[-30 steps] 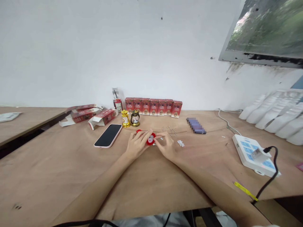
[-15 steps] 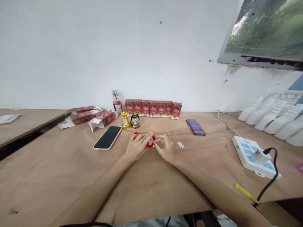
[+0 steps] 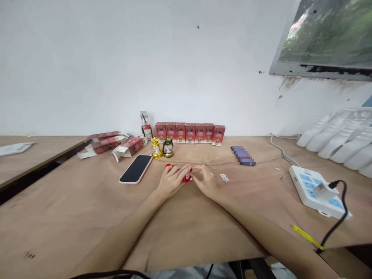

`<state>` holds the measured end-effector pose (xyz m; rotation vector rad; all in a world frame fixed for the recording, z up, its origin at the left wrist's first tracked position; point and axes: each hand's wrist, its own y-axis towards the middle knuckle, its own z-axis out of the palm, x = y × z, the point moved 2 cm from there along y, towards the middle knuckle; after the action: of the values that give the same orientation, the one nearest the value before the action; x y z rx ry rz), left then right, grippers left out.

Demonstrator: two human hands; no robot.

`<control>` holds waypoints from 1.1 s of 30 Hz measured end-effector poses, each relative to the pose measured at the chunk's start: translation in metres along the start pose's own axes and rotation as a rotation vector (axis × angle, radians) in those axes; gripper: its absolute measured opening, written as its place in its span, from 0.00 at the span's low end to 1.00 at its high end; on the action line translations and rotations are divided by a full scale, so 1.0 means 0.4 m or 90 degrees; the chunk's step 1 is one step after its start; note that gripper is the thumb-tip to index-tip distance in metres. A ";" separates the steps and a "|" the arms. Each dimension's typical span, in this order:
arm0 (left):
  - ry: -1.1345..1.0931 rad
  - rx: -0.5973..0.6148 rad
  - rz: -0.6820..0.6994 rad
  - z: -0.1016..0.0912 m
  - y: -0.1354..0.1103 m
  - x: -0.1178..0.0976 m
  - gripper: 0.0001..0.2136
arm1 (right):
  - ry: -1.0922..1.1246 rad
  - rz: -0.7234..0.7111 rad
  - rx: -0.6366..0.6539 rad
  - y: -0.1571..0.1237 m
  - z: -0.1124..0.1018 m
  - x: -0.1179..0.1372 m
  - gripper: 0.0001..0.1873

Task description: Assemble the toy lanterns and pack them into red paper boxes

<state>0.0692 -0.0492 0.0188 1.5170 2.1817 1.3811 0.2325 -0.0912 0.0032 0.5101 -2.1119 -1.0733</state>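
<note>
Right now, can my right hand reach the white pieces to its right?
Likely yes: the white pieces lie close by, nothing visible between, though the right hand is at the red object.

Over the past 1 second, the red piece [image 3: 185, 179] has come slightly nearer the front of the table [image 3: 180, 240]. I see its pale round end [image 3: 187, 176] less fully now.
</note>
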 end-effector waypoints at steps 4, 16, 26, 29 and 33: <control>0.000 -0.001 0.009 0.005 -0.003 -0.007 0.19 | 0.013 0.010 0.011 -0.001 0.002 -0.010 0.07; 0.002 -0.029 -0.049 0.008 0.002 0.003 0.16 | 0.091 0.132 -0.017 0.011 -0.007 -0.012 0.07; -0.016 -0.070 0.007 -0.004 0.012 -0.006 0.12 | 0.145 0.106 0.036 0.011 -0.004 -0.005 0.06; -0.024 -0.073 0.020 -0.009 0.011 -0.008 0.12 | 0.165 0.114 0.045 0.011 -0.002 -0.007 0.07; -0.026 -0.071 0.028 -0.012 0.008 -0.011 0.13 | 0.218 0.158 0.034 0.006 0.005 -0.015 0.06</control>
<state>0.0705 -0.0555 0.0223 1.5474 2.0240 1.4456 0.2349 -0.0851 0.0019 0.4110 -1.8464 -0.7325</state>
